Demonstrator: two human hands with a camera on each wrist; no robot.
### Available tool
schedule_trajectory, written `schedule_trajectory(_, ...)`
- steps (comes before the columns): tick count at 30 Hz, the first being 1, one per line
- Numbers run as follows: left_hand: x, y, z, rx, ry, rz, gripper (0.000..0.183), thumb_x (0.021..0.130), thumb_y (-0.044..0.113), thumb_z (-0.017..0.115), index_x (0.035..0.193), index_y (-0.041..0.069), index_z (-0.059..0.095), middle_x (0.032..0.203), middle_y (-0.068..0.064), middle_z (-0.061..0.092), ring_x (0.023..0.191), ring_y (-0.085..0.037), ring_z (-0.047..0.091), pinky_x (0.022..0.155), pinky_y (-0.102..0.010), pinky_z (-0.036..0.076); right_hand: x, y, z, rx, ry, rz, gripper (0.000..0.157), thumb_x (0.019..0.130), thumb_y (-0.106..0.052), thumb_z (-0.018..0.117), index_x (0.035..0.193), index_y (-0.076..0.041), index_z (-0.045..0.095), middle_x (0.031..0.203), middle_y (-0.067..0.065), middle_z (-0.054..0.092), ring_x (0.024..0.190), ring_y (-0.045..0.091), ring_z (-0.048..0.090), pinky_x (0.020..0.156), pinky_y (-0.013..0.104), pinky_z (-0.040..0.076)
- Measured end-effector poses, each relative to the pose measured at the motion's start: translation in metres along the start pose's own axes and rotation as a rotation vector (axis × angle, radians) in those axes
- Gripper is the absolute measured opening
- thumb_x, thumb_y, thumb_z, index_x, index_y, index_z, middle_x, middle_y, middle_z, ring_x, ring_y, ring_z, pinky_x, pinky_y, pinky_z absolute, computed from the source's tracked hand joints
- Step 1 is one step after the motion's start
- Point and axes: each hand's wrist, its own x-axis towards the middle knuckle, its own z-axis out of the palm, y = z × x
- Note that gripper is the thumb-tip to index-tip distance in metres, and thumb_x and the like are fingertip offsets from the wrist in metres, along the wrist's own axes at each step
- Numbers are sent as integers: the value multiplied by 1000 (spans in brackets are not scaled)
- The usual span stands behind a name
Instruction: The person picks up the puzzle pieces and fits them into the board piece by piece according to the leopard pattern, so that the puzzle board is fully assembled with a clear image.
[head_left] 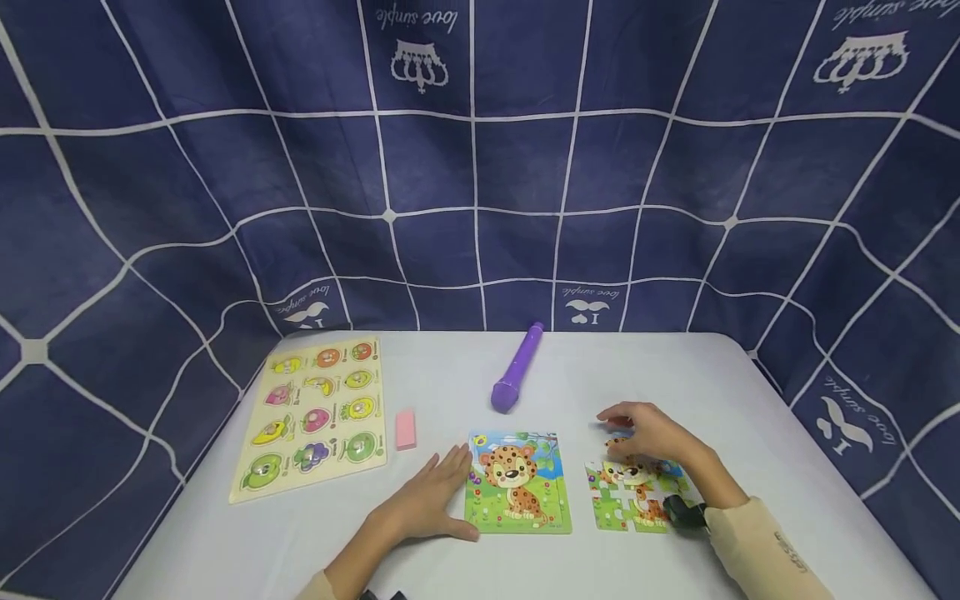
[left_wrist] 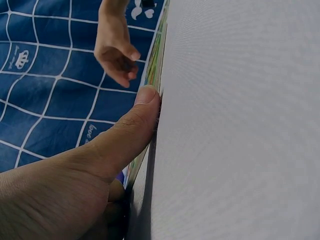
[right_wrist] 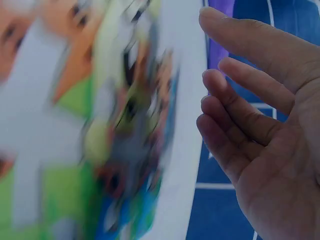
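Observation:
A square leopard jigsaw board (head_left: pixel 551 500), its picture filled in, lies on the white table in the head view. At its left edge rests my left hand (head_left: pixel 431 504), fingers spread and fairly straight; in the left wrist view the thumb (left_wrist: pixel 125 132) lies along the board's side. To the right, loose leopard jigsaw pieces (head_left: pixel 611 514) lie partly fitted together with gaps. Over their far side hovers my right hand (head_left: pixel 654 433), covering some of them. The right wrist view shows the right hand (right_wrist: pixel 270 115) with loosely bent fingers and nothing between them; the pieces there are blurred.
A wooden fruit puzzle board (head_left: pixel 300 450) with several knobbed pieces lies at the left. Beside it is a pink block (head_left: pixel 406 429). A purple toy microphone (head_left: pixel 517 371) lies toward the back. Behind the table (head_left: pixel 450 367) hangs a dark blue checked curtain (head_left: pixel 525 167).

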Motion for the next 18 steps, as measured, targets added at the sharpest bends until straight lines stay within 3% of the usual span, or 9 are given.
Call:
schedule_trajectory(9, -2, -2, 0, -3, -9, -3, 119, 69, 71, 69, 152, -2, 25, 162, -17, 18, 151, -31, 17, 123, -52, 16, -10, 27, -6, 20, -40, 59, 59, 70, -23, 87, 121, -2, 65, 111, 5, 69, 102, 20, 62, 89, 41, 54)
schedule_trajectory(18, 1, -2, 2, -4, -16, -9, 119, 70, 72, 67, 153, 0, 23, 162, -15, 16, 152, -29, 15, 124, -50, 14, -14, 32, -13, -11, -69, 92, 55, 70, -17, 85, 119, 1, 66, 103, 4, 66, 92, 17, 56, 81, 35, 51)
